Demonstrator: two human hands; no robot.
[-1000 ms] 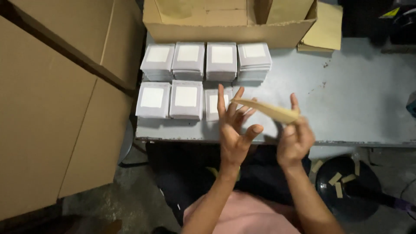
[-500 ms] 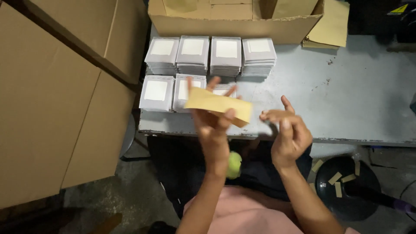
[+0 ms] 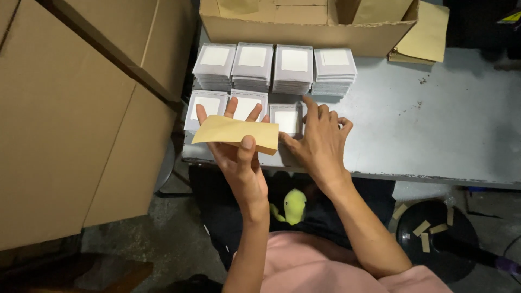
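Note:
My left hand (image 3: 237, 154) holds a tan paper strip (image 3: 234, 133) flat across its fingers, thumb pressed on the lower edge, just in front of the table's near edge. My right hand (image 3: 319, 142) rests on the grey table (image 3: 434, 130), fingers spread, touching the side of the nearest stack of small grey-and-white packets (image 3: 286, 119). Several more packet stacks (image 3: 274, 68) stand in two rows behind and to the left of it.
An open cardboard box (image 3: 304, 24) stands at the back of the table, with tan sheets (image 3: 426, 35) beside it. Large cardboard panels (image 3: 76, 108) lean at the left. A black round bin (image 3: 434, 239) with tan strips sits on the floor at the lower right.
My left hand has taken the tan strip alone and turned it flat. My right hand has let go of it and dropped onto the table beside the front packet stack.

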